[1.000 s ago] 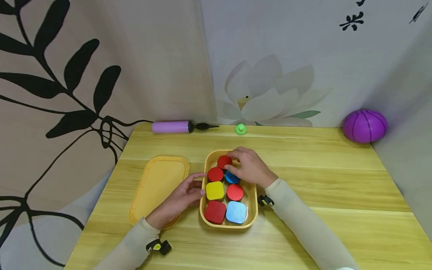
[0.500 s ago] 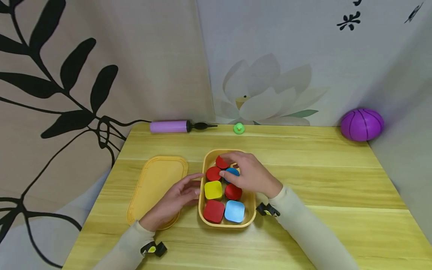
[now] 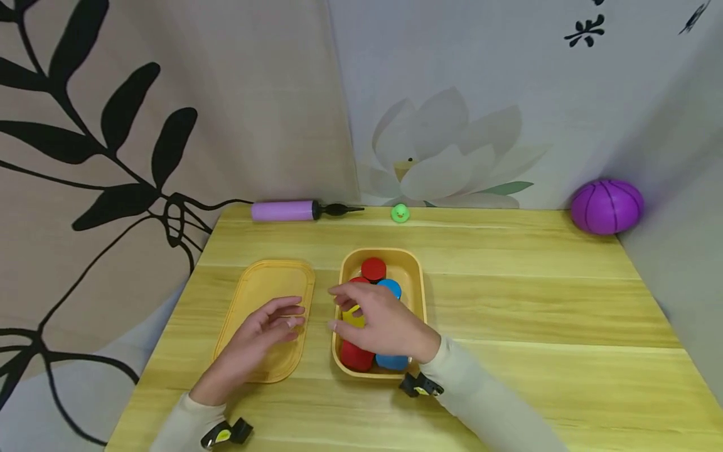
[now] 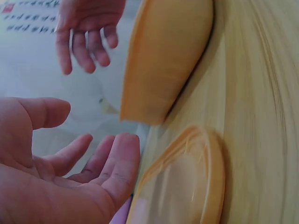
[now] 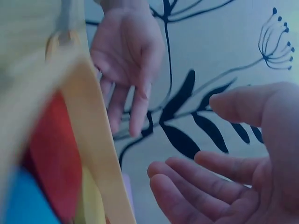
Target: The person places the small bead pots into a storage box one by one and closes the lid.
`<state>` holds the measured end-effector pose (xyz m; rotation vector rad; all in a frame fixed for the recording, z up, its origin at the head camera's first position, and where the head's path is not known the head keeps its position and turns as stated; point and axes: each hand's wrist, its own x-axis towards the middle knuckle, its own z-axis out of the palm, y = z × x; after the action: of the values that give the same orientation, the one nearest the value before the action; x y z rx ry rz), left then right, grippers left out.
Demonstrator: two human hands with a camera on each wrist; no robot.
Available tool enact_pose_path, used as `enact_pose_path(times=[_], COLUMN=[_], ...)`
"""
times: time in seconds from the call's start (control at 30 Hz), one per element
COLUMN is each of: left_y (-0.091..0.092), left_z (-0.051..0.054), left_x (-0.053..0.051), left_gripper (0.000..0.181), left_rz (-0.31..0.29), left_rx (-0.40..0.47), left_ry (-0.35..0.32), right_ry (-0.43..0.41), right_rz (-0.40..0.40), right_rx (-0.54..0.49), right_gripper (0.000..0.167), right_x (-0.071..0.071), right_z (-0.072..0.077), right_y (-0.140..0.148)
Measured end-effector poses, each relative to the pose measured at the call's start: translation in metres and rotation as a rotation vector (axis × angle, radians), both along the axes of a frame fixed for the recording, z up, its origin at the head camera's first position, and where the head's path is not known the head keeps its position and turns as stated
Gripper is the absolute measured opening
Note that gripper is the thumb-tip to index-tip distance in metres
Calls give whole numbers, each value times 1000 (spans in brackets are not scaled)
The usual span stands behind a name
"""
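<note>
My right hand hovers over the yellow box, its fingers loosely bent and holding nothing. Blocks lie in the box: a red round block at the far end, a blue round block, a yellow block, a red square block and a blue square block. The right hand covers others. Above the flat yellow lid, left of the box, is my left hand. Its fingers are relaxed with nothing between them, as the left wrist view also shows.
Along the table's back edge lie a purple hand pump and a small green duck-faced toy. A purple ball sits at the back right corner. Patterned wall coverings rise behind the wooden table.
The right hand has left the far blocks and moved toward the near left of the box. From the box's side, the left hand has drawn back leftward over the lid.
</note>
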<state>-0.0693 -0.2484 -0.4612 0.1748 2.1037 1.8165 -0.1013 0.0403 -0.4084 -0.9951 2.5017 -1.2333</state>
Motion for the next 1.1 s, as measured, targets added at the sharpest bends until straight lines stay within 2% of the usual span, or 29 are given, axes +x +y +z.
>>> enact_pose_path(times=[0.17,0.27,0.37,0.5,0.67,0.9,1.1], left_y=[-24,-38,-52,-74,-99,-114,-117], left_z=[-1,-1,-1,-3,-5,-8,-11], left_x=[11,16,19,15,9,10,10], left_gripper=[56,55,55,59,60,58,59], left_rz=[59,107,159,206,229,250,256], left_rx=[-30,-68,-120,-216,-351,-439,-448], left_ry=[7,2,-5,-27,-27,-32,-41], right_ry=[-16,-70,-163,-269,-326,-476,-472], right_rz=[21,30,29,10,-2,3,-86], right_rx=[22,6,-47,-138,-173,-213,-137], right_gripper=[54,58,66,77,82,86,87], right_x=[13,20,24,28,36,50,61], right_z=[-3,-10,-21,-32,-34,-39,-61], right_y=[-26,-41,-55,-69,-80,-97,-111])
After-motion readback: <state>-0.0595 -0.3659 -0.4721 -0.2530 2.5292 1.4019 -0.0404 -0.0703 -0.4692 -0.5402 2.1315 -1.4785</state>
